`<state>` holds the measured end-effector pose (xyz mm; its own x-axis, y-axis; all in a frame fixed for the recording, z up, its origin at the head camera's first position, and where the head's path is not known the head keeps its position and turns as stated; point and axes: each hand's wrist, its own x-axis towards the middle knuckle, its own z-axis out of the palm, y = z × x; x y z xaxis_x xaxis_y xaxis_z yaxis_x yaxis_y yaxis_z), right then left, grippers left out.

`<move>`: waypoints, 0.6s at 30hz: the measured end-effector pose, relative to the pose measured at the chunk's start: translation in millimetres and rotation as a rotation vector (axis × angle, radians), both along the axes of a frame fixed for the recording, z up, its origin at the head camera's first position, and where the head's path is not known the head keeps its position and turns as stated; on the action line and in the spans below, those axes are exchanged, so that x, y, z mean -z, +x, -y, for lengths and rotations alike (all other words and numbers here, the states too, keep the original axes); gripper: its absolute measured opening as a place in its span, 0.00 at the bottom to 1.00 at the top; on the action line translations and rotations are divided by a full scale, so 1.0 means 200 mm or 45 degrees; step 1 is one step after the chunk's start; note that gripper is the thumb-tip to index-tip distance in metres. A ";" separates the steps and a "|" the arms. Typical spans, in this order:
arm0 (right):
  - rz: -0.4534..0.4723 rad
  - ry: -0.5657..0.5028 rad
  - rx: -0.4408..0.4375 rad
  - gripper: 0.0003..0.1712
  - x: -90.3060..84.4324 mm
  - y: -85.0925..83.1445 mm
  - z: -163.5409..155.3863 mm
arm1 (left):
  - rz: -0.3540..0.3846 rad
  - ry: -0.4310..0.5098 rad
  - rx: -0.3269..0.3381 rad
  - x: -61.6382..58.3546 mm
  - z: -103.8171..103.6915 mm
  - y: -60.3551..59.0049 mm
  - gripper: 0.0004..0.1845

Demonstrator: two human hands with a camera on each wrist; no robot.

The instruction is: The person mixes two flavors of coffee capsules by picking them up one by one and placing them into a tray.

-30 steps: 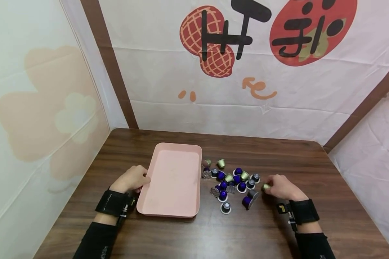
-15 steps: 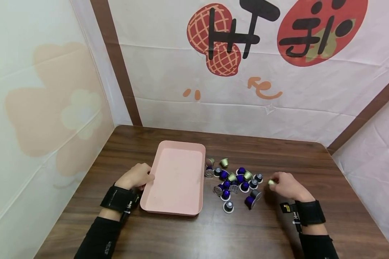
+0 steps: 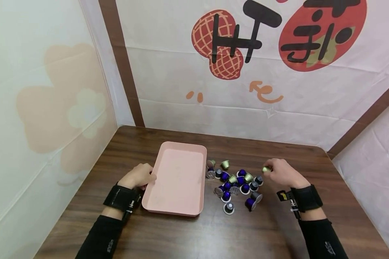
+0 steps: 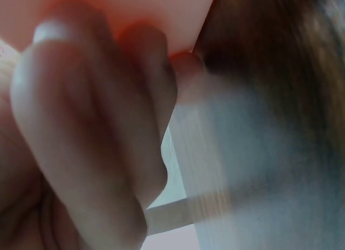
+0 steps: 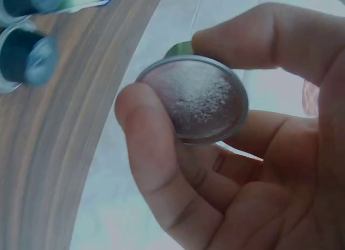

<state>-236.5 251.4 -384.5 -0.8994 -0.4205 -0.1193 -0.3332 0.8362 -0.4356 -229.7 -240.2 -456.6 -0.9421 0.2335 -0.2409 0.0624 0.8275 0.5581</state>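
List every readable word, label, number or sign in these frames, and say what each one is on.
Backdrop cloth: large black brush-style characters over a peanut and a red shape; cropped, not readable as words.
Sleeves: small pale print, too small to read.
Capsule in the right hand: plain foil, no text.
Pink tray: no text.

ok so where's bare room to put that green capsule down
The pink tray is bare inside. Bare table lies before the capsule pile and behind it to the wall. It is crowded right of the tray, between it and the right hand holding the green capsule.
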 end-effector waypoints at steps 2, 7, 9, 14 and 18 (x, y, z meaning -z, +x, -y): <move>0.018 -0.006 -0.032 0.14 -0.01 -0.02 0.04 | 0.007 0.006 -0.005 0.01 0.00 0.01 0.06; 0.009 -0.023 -0.123 0.10 -0.04 -0.09 0.19 | 0.004 0.009 -0.007 0.00 0.01 0.02 0.07; -0.012 -0.029 -0.170 0.08 -0.05 -0.12 0.26 | 0.007 0.005 -0.013 0.00 0.01 0.02 0.07; -0.031 -0.036 -0.293 0.04 -0.10 -0.18 0.46 | 0.012 0.010 -0.017 0.00 0.01 0.02 0.07; -0.038 -0.028 -0.381 0.05 -0.13 -0.22 0.62 | 0.013 0.019 -0.014 0.00 0.00 0.01 0.07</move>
